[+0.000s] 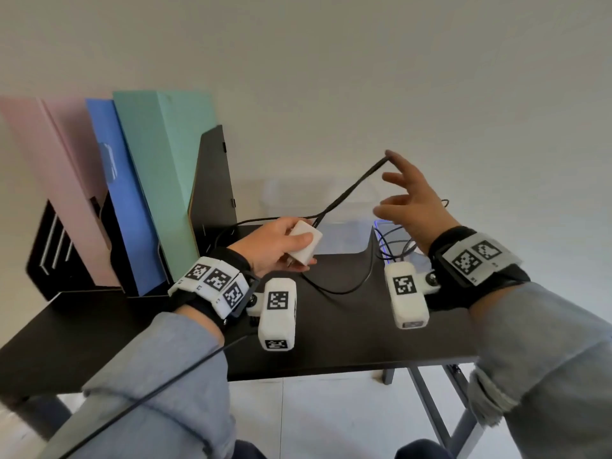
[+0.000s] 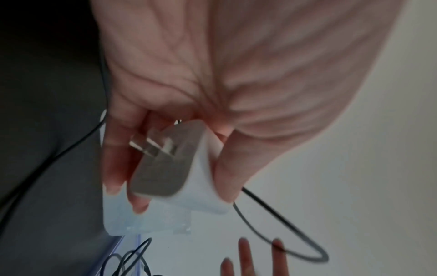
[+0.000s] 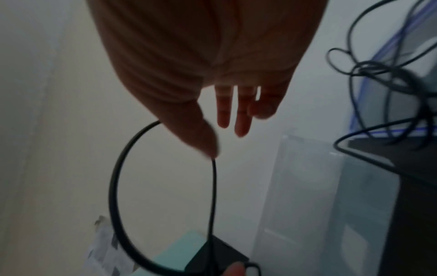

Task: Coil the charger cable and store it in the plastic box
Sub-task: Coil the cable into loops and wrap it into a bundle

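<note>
My left hand [image 1: 281, 246] grips the white charger plug [image 1: 306, 241] above the black table, its metal prongs [image 2: 146, 147] pointing back toward my palm. The black cable [image 1: 351, 190] rises from the plug in a doubled strand to my raised right hand [image 1: 407, 200]. There it hangs as a loop [image 3: 113, 183] hooked over one outstretched digit [image 3: 201, 134], with the other fingers straight and spread. More of the cable [image 1: 334, 288] sags onto the table between my hands. The clear plastic box [image 1: 341, 238] stands just behind the plug, under the lifted strand.
Pink, blue and green folders [image 1: 159, 167] lean in a black holder [image 1: 215, 180] at the back left. A tangle of other dark cables [image 1: 397, 241] lies by a blue-edged clear container at the right. The table's front edge [image 1: 331, 372] is near my wrists.
</note>
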Motion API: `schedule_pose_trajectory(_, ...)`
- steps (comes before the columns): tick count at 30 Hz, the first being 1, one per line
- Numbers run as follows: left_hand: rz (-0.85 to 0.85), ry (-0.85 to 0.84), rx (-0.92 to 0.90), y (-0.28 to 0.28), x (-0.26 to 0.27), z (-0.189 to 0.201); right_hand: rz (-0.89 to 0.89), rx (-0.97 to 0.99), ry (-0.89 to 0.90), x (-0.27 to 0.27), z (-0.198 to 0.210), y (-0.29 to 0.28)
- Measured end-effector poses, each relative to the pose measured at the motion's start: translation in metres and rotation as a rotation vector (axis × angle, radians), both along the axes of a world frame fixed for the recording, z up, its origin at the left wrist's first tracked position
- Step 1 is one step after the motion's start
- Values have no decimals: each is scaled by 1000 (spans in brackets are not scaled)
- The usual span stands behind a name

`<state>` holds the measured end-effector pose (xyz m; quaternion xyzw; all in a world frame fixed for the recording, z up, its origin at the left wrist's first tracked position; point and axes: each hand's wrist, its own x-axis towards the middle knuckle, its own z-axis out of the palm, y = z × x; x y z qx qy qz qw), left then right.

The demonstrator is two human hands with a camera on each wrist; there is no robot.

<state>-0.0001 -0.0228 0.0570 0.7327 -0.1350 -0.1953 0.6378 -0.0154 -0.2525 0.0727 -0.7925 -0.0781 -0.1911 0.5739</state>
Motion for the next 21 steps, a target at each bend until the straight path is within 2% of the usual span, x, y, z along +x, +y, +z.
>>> schedule_pose_trajectory(4, -46, 50, -31, 1, 1, 9, -51, -51, -56, 5, 24, 11)
schedule_pose_trajectory(6, -56, 50, -22, 2, 1, 12, -100, -170, -25, 8, 34, 15)
schedule_pose_trajectory(8, -56, -30, 52, 0, 4, 13, -135, -208, 30, 9, 44, 21)
schedule_pose_trajectory(9, -55, -98, 112, -1, 6, 14, -122, -157, 60, 8, 49, 25)
schedule_pose_trajectory(11, -70, -203, 191, -5, 7, 15, -27, 71, 148, 7, 58, 36)
schedule_pose_trajectory(13, -113, -254, 180, -9, 5, 18, 123, 310, 260, 6, 64, 50)
schedule_pose_trajectory(18, -95, -307, -54, -8, 7, 26, 383, 880, 338, 11, 68, 65)
schedule_pose_trajectory(21, -60, -287, -205, -2, 8, 34, 467, 1112, 334, 18, 71, 54)
